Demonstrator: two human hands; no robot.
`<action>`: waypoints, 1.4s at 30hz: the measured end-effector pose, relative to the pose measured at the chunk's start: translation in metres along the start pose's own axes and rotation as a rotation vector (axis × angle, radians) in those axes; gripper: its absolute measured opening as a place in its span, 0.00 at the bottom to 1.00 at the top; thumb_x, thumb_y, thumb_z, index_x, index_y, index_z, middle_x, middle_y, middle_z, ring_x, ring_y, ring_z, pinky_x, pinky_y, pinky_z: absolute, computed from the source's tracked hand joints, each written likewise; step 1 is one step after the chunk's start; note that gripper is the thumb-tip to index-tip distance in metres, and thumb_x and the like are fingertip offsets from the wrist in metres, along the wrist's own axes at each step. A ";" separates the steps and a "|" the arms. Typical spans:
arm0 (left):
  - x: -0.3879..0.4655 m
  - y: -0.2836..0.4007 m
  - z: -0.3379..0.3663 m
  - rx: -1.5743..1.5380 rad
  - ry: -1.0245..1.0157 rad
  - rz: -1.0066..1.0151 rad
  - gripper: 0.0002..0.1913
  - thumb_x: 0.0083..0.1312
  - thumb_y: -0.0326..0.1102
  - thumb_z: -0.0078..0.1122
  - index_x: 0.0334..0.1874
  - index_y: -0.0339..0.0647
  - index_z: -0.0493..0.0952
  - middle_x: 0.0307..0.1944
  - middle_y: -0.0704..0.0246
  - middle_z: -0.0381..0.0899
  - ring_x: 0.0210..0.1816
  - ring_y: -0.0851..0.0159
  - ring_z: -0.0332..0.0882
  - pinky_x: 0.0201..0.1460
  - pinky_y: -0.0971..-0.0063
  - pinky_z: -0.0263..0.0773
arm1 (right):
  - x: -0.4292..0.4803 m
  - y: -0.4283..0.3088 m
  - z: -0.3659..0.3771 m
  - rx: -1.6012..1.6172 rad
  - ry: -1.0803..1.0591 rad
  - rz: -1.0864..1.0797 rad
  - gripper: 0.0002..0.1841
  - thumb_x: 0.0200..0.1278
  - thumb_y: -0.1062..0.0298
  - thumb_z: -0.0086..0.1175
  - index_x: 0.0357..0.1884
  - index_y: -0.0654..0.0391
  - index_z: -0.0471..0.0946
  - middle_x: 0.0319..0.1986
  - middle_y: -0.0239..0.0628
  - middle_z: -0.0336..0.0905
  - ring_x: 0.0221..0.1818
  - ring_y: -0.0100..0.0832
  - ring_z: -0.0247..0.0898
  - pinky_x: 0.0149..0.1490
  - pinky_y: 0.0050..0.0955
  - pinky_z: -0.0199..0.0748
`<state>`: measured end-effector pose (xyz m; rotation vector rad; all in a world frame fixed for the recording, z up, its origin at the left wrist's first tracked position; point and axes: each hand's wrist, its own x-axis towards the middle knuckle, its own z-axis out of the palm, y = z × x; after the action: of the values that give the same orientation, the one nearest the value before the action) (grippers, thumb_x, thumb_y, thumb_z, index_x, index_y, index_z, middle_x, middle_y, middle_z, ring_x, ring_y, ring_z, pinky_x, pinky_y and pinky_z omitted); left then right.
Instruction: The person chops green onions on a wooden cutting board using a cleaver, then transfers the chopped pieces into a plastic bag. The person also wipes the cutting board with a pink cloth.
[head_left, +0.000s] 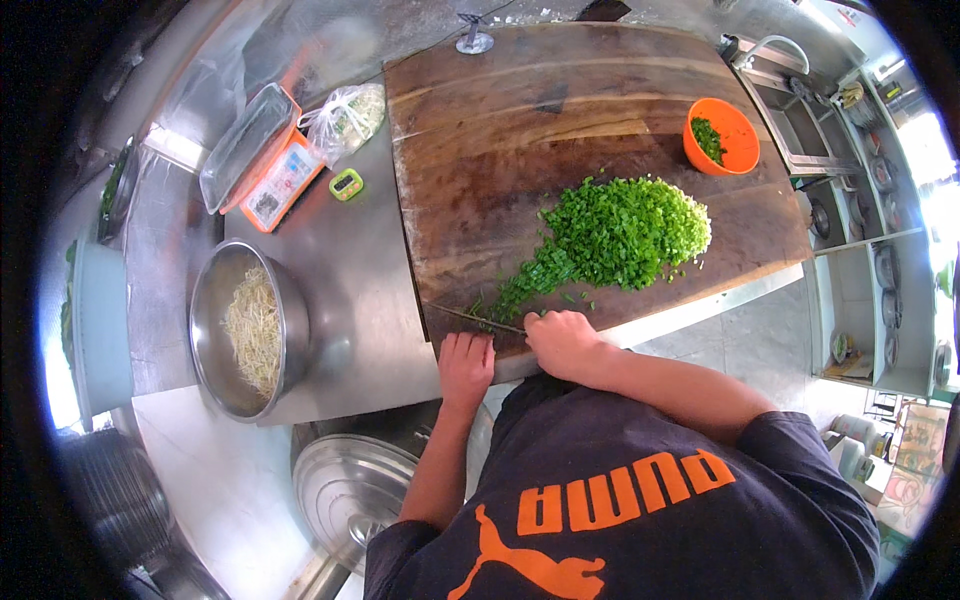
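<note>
My right hand (566, 345) is closed around a knife (476, 318) at the near edge of a wooden cutting board (480, 187); the handle is hidden in the fist. The blade shows as a thin line running left across the board corner. Just on the near side of the blade, my left hand (466, 367) rests with its fingers bent over the board. Whether anything lies under those fingers is hidden. Beyond the blade spreads a heap of chopped scallions (615, 232), dark green at the left and pale at the right, with a narrow tail reaching the knife.
An orange bowl (724, 166) with chopped greens stands at the board's far right. To the left, the steel counter (360, 360) carries a steel bowl (296, 330) of bean sprouts, a green timer (346, 184), an orange scale (281, 184) and a tied plastic bag (349, 124).
</note>
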<state>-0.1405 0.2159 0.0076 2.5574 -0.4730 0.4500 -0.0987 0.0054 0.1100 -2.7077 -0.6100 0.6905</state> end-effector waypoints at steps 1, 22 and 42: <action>-0.001 -0.001 0.001 0.017 0.024 0.006 0.11 0.57 0.27 0.73 0.40 0.43 0.82 0.40 0.65 0.80 0.43 0.53 0.78 0.45 0.58 0.74 | -0.001 -0.001 0.000 -0.024 -0.051 0.037 0.10 0.63 0.73 0.58 0.44 0.66 0.80 0.40 0.55 0.88 0.44 0.54 0.89 0.48 0.47 0.88; -0.032 -0.003 -0.016 -0.027 -0.045 -0.062 0.07 0.62 0.31 0.73 0.40 0.44 0.82 0.41 0.64 0.83 0.44 0.51 0.79 0.48 0.55 0.75 | 0.008 -0.009 0.006 -0.010 -0.106 -0.114 0.13 0.64 0.70 0.57 0.46 0.65 0.81 0.40 0.54 0.89 0.45 0.53 0.89 0.49 0.47 0.87; 0.205 0.082 -0.004 -0.526 0.327 0.044 0.05 0.69 0.23 0.63 0.45 0.37 0.83 0.46 0.60 0.84 0.50 0.55 0.81 0.56 0.61 0.77 | -0.110 0.110 -0.064 0.131 0.636 0.436 0.13 0.63 0.61 0.62 0.42 0.58 0.76 0.35 0.45 0.83 0.42 0.51 0.84 0.45 0.51 0.81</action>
<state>0.0063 0.1009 0.1253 1.9286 -0.4541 0.6489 -0.1179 -0.1513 0.1668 -2.7238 0.1745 -0.0726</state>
